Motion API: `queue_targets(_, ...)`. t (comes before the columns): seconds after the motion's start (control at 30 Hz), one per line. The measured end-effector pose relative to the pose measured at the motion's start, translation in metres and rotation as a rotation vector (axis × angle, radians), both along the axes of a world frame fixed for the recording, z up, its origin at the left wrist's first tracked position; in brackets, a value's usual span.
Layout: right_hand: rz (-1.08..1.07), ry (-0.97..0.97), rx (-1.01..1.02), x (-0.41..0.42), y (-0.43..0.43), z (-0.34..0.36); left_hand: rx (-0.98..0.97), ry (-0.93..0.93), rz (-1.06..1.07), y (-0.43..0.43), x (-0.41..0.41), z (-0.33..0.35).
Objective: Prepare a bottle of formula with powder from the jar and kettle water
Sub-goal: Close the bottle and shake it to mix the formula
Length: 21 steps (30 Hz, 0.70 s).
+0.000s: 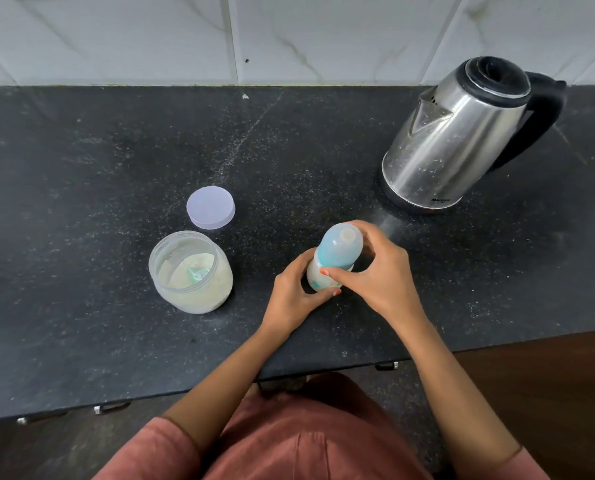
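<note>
- Baby bottle (337, 254) is held between both grips and stands roughly upright. Its base is hidden by fingers, so contact with the surface (98, 150) cannot be confirmed.
- Left grip (294, 292) is wrapped round the lower body of the bottle. Right grip (375, 271) is curled round the teal collar, just under the translucent cap.
- The bottle is judged to be light, rigid, smooth plastic, and slippery if wet. The low hold is best kept for steadying, with the collar taken for any twisting.
- Powder jar (171, 296) stands open, near and to the left of the left grip, with a teal scoop (197, 273) lying in the powder. It is judged light and thin-walled, likely to skid, and is best steadied at the wall.
- Jar lid (211, 207) lies flat beyond the jar, just apart from it.
- Electric kettle (459, 133) stands beyond and to the right of the right grip, well apart. It is judged heavy if full and possibly hot, and should be taken by the black handle only.
</note>
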State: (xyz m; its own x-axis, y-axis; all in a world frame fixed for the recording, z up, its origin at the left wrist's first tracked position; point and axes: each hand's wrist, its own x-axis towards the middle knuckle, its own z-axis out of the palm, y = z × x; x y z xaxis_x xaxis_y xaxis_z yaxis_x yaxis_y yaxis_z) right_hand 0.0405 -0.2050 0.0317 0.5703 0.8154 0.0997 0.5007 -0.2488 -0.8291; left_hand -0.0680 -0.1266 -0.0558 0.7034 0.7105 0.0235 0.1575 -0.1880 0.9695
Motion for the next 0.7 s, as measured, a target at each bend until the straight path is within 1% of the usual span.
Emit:
queue_targets(0.07,-0.112,-0.052,0.031,-0.007,0.001,-0.006,0.002,-0.001,-0.001,0.000,0.000,0.000)
queue_targets(0.17,-0.119,-0.092,0.033,-0.014,0.004,-0.011,-0.004,-0.010,-0.002,-0.001,-0.001,0.002)
queue_targets(0.23,-0.070,-0.017,0.019,-0.012,0.005,-0.013,-0.001,-0.012,-0.001,-0.001,-0.001,0.003)
queue_targets(0.33,0.041,0.202,0.033,-0.011,0.000,-0.016,0.020,-0.006,-0.010,0.001,-0.001,0.003)
queue_targets(0.4,0.091,0.264,0.064,-0.010,-0.004,-0.019,0.019,-0.008,-0.015,0.001,-0.001,0.002)
queue_targets(0.47,0.058,0.250,0.077,-0.009,-0.006,-0.020,0.011,-0.011,-0.017,0.001,-0.001,0.000)
queue_targets(0.53,-0.026,0.235,0.103,-0.008,-0.004,-0.020,0.002,-0.008,-0.019,0.001,-0.001,-0.002)
queue_targets(0.63,-0.135,0.117,0.088,-0.013,0.002,-0.022,0.003,-0.005,-0.008,0.001,-0.001,-0.004)
queue_targets(0.7,-0.121,0.065,0.049,-0.015,0.007,-0.021,0.004,-0.008,0.001,0.002,0.000,-0.002)
